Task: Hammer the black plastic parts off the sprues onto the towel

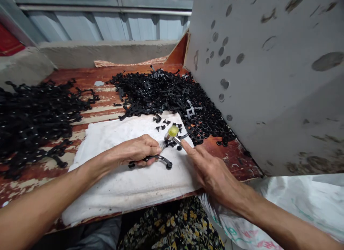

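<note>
Biggest thing here is the grey board [268,81] standing up just right of the right hand, matte and dotted with darker round smudges. Under both hands there's a worn wooden table [88,81], red paint flaking off in pale streaks. Two heaps of black plastic parts sit on it: one pile [166,92] just beyond the hands, another pile [32,117] well off to the left of the left hand. Both look like tangled sprue frames, thin and glossy-ish.

The white cloth [126,185] lies right under the hands, soft and a bit rumpled.

The left hand [135,149] is closed around a black plastic strip [158,159], thin and curved, with a round knob at its end. Its long axis runs roughly left to right, the free end pointing toward the right hand. The right hand [212,171] pinches a small tool [172,133] at its fingertips, metal shaft with a rounded yellow-green cap, tilted up and away to the left. A few tiny black bits [163,123] are scattered on the cloth just past the tool.
</note>
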`<state>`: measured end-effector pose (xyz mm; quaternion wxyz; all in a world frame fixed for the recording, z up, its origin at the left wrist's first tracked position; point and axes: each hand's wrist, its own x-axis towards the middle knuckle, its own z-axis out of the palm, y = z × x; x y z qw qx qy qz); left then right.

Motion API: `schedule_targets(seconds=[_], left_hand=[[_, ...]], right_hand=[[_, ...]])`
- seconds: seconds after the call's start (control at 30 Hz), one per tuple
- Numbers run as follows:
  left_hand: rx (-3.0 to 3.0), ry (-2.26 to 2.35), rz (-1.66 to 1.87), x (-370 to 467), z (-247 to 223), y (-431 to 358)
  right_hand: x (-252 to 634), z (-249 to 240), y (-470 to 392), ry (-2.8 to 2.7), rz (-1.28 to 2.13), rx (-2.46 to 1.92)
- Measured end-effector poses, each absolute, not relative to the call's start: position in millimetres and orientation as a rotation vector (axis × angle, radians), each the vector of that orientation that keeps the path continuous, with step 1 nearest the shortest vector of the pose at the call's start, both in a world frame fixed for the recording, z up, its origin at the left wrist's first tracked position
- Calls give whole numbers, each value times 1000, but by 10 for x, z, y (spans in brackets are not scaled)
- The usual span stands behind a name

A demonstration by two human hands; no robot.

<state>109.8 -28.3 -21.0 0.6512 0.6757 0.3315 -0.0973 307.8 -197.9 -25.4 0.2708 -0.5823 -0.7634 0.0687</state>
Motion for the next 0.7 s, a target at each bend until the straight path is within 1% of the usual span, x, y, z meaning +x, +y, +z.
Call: schedule_targets(seconds=[0.13,0.27,0.4,0.53,0.7], left_hand=[[1495,743,-240,1087,-208,-284],[1479,756,-245,1094,-211,-277],[1491,741,-254,1100,-222,-276],[1523,777,-248,1104,-237,-284],[1523,797,-216,1121,-248,-315]], right_hand=[[3059,-237,-1978,-1871,117,-1482],[3044,-222,-1972,-2086,147,-1538],[3055,-230,-1963,-1959,133,-1517],[3066,-267,-1977,-2097,178,-1561],[3089,-332,-1960,-1967,184,-1581]])
